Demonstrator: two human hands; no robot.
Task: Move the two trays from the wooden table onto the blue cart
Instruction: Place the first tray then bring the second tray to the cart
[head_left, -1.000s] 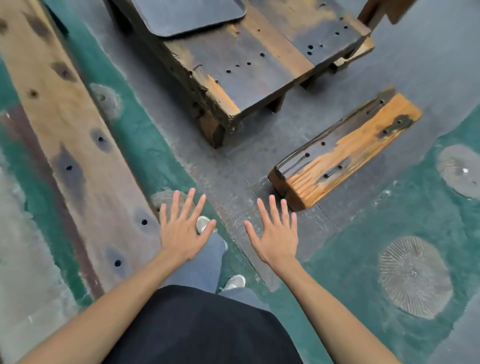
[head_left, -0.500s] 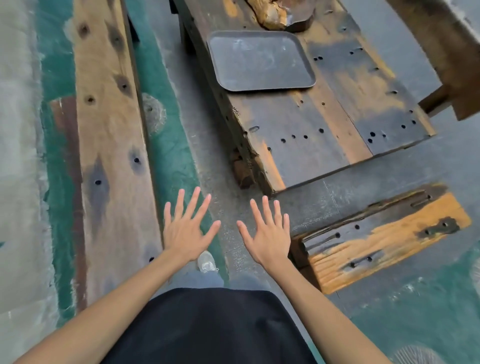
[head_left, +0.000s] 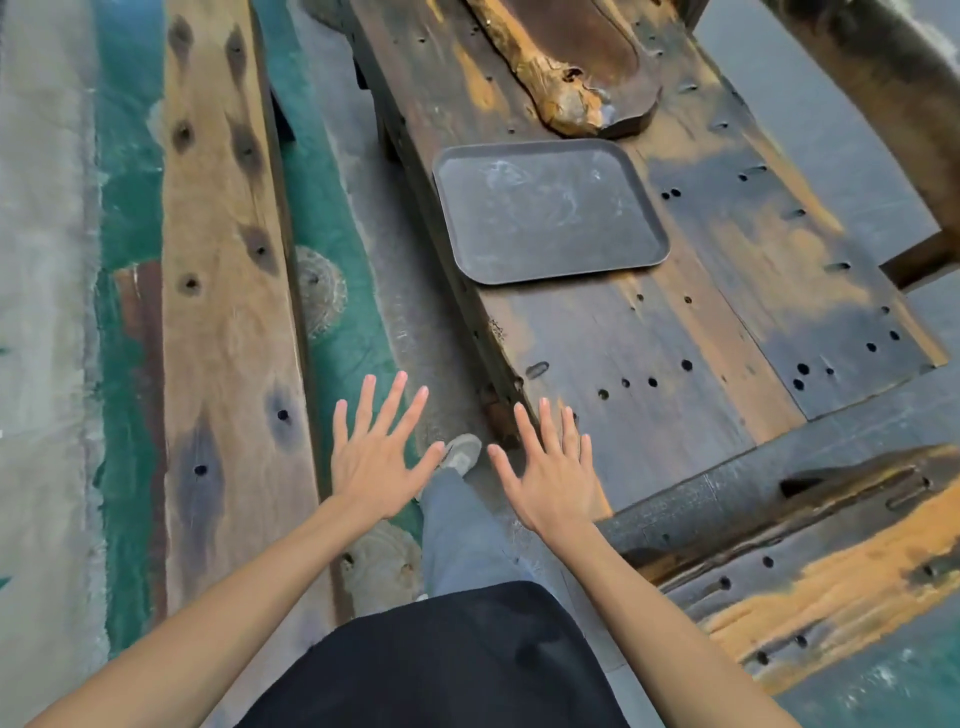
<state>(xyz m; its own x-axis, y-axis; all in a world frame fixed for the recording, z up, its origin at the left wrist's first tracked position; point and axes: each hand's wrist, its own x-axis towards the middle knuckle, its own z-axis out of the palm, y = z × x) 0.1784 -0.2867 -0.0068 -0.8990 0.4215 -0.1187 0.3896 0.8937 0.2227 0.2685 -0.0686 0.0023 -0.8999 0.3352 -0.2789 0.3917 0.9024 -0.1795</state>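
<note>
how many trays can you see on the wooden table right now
1. A dark grey tray lies flat on the wooden table, near its left edge, just before a brown carved wooden piece. A second tray may be out of frame.

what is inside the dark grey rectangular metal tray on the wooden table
Nothing lies in the dark grey rectangular metal tray: only pale scuffs on its floor. The wooden table beneath it is covered.

Wooden table (head_left: 675, 332) cut off at top edge; only 1 tray (head_left: 548, 210) in view
</note>
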